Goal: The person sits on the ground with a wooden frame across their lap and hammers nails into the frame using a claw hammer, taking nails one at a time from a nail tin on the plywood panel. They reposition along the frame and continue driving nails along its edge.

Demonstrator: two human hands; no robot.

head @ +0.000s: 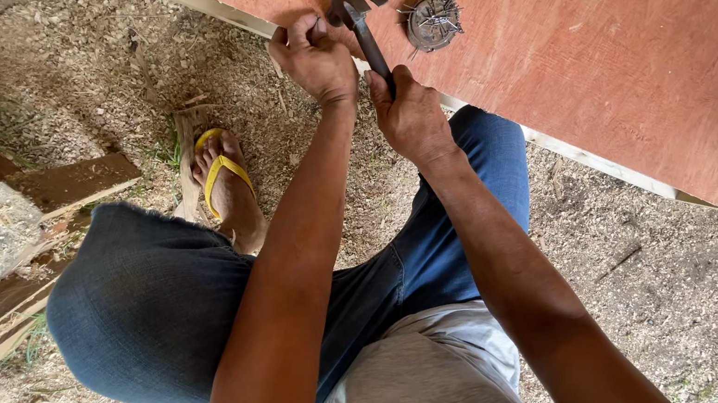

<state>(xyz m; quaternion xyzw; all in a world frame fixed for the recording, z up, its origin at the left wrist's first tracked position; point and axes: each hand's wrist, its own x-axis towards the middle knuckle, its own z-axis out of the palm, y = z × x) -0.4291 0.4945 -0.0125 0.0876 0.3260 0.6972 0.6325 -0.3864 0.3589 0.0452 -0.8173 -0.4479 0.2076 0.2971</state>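
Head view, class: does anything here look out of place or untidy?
Nails bristle loosely out of the small round tin on the reddish board, beside the claw hammer. Sawdust and scrap planks litter the ground.

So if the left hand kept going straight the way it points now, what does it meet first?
Probably the reddish board: the left hand already sits at its near edge, beside the hammer. Depth is unclear, but nothing else shows ahead of it.

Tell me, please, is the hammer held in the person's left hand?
No, the right hand grips the hammer by its handle, while the left hand rests on the reddish board edge.
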